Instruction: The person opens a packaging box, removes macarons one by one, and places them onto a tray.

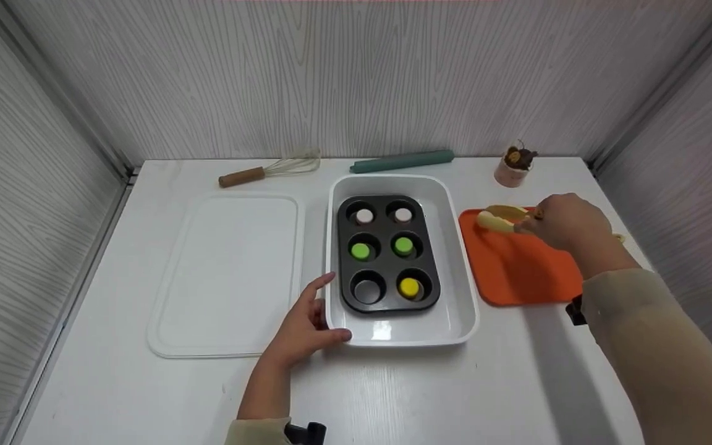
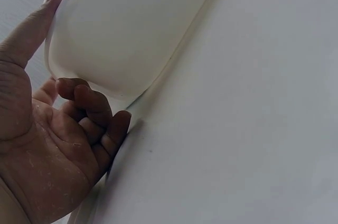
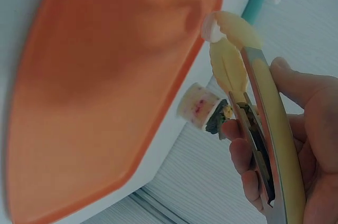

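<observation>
My right hand (image 1: 569, 225) grips kitchen tongs (image 3: 274, 123) with pale yellow tips, held over the orange mat (image 1: 517, 272). A small whitish round piece (image 3: 212, 28) shows at the tong tips in the right wrist view. With thumb and fingers, my left hand (image 1: 303, 327) holds the near left corner of a deep white tray (image 1: 464, 309). Inside the tray is a dark muffin tin (image 1: 387, 272). Two pale pieces (image 1: 364, 216) sit in its far cups, two green pieces (image 1: 403, 246) in the middle ones, and a yellow piece (image 1: 409, 287) in the near right cup.
A flat white lid-like board (image 1: 232, 272) lies left of the tray. Behind stand or lie a whisk (image 1: 269, 170), a green rolling pin (image 1: 402, 161) and a small pink cup (image 1: 510, 173) with dark contents. Grooved walls close in the table's back and sides.
</observation>
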Demonstrator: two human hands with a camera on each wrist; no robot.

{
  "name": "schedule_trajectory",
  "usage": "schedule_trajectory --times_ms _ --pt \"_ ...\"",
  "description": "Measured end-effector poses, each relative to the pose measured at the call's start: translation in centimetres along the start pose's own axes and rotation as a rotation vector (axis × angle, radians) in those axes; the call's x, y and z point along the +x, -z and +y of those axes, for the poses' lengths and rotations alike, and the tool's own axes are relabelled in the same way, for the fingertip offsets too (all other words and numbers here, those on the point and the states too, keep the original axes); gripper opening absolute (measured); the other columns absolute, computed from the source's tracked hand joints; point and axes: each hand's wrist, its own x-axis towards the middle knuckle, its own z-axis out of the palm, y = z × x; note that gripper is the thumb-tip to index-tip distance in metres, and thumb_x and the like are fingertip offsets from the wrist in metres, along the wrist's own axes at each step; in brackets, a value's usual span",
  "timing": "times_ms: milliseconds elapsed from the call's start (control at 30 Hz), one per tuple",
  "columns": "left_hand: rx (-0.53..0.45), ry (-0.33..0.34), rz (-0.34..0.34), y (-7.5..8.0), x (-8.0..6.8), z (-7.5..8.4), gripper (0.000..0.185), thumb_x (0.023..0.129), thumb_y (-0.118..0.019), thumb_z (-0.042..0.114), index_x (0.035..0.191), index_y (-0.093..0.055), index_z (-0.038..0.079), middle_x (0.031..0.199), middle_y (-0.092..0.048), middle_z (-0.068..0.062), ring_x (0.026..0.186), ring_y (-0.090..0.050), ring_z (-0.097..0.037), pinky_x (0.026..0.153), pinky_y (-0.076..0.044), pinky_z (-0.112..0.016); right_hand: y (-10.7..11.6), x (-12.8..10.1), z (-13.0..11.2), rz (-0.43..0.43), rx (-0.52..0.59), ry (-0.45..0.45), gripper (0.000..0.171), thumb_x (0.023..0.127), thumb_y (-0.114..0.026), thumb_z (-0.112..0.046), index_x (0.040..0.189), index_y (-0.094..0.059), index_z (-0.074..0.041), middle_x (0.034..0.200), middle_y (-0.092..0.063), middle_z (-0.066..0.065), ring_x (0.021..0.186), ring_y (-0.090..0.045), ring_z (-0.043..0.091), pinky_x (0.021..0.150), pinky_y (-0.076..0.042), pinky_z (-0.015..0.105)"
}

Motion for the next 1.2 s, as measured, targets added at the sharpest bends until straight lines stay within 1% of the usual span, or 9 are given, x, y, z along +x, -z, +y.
schedule_trajectory --times_ms 167,300,400,533,633,833,933,1067,1200 --pt "0.010 -0.003 -0.004 0.1 0.0 0.0 0.108 0.079 -0.094 0.009 0.166 -0.031 0.015 0.087 -0.067 -0.013 0.072 -0.058 -0.014 0.067 -0.047 -0.026 -0.8 0.5 0.0 -0.005 0.001 -0.008 0.058 0.100 -0.067 -0.056 0.108 -0.074 0.001 0.095 -0.069 0.014 0.081 -0.060 0.032 0.066 -0.051 0.047" --pt "0.016 -0.005 -0.001 0.1 0.1 0.0 0.108 0.079 -0.094 0.009 0.166 -0.031 0.015 0.084 -0.065 -0.007 0.071 -0.056 -0.013 0.066 -0.046 -0.026 -1.3 0.7 0.0 -0.024 -0.001 -0.016 0.059 0.102 -0.063 -0.057 0.109 -0.073 0.001 0.097 -0.069 0.015 0.083 -0.061 0.032 0.071 -0.053 0.050" --pt "0.014 -0.002 0.000 0.1 0.0 0.0 0.108 0.079 -0.094 0.010 0.166 -0.031 0.015 0.087 -0.067 -0.010 0.072 -0.057 -0.014 0.066 -0.047 -0.027 -1.5 0.8 -0.1 -0.026 -0.002 -0.021 0.060 0.103 -0.062 -0.057 0.107 -0.072 0.001 0.096 -0.068 0.016 0.083 -0.061 0.033 0.075 -0.053 0.052" --pt "0.015 -0.003 -0.001 0.2 -0.1 0.1 0.108 0.079 -0.094 0.012 0.166 -0.031 0.015 0.090 -0.068 -0.016 0.071 -0.057 -0.013 0.066 -0.047 -0.026 -1.7 0.9 -0.3 -0.024 -0.013 -0.022 0.053 0.103 -0.060 -0.055 0.092 -0.071 -0.004 0.090 -0.065 0.013 0.083 -0.059 0.033 0.075 -0.052 0.051" --pt "0.017 -0.007 -0.009 0.2 -0.1 0.2 0.107 0.080 -0.094 0.014 0.166 -0.030 0.014 0.092 -0.069 -0.019 0.072 -0.057 -0.013 0.066 -0.047 -0.026 -1.7 0.8 -0.3 -0.028 -0.018 -0.029 0.051 0.104 -0.058 -0.054 0.087 -0.070 -0.007 0.087 -0.064 0.011 0.082 -0.059 0.032 0.075 -0.050 0.050" --pt "0.004 -0.011 -0.011 0.3 0.0 0.3 0.108 0.080 -0.094 0.013 0.166 -0.030 0.015 0.098 -0.069 -0.026 0.074 -0.060 -0.014 0.068 -0.049 -0.026 -1.2 0.3 -0.2 0.016 0.017 -0.043 0.056 0.101 -0.060 -0.058 0.093 -0.070 -0.004 0.087 -0.065 0.013 0.078 -0.058 0.032 0.066 -0.049 0.047" --pt "0.012 -0.008 -0.011 0.4 -0.1 0.2 0.108 0.080 -0.094 0.014 0.166 -0.029 0.014 0.098 -0.069 -0.027 0.073 -0.060 -0.014 0.068 -0.049 -0.026 -0.8 0.0 -0.1 0.039 0.018 -0.027 0.059 0.101 -0.060 -0.060 0.100 -0.071 -0.002 0.091 -0.067 0.014 0.077 -0.059 0.032 0.061 -0.049 0.046" --pt "0.014 -0.010 -0.012 0.3 -0.1 0.2 0.108 0.080 -0.095 0.014 0.166 -0.029 0.013 0.096 -0.069 -0.025 0.073 -0.059 -0.014 0.068 -0.048 -0.027 -0.5 -0.5 0.0 0.062 0.012 -0.008 0.063 0.101 -0.060 -0.059 0.113 -0.072 0.001 0.098 -0.069 0.017 0.079 -0.061 0.033 0.062 -0.050 0.048" --pt "0.026 -0.001 -0.007 0.2 -0.1 0.2 0.107 0.079 -0.094 0.013 0.166 -0.030 0.015 0.093 -0.069 -0.021 0.072 -0.058 -0.014 0.067 -0.048 -0.027 -0.1 -1.1 -0.3 0.088 0.017 -0.007 0.063 0.102 -0.060 -0.059 0.114 -0.071 0.002 0.096 -0.069 0.018 0.079 -0.061 0.034 0.063 -0.050 0.048"
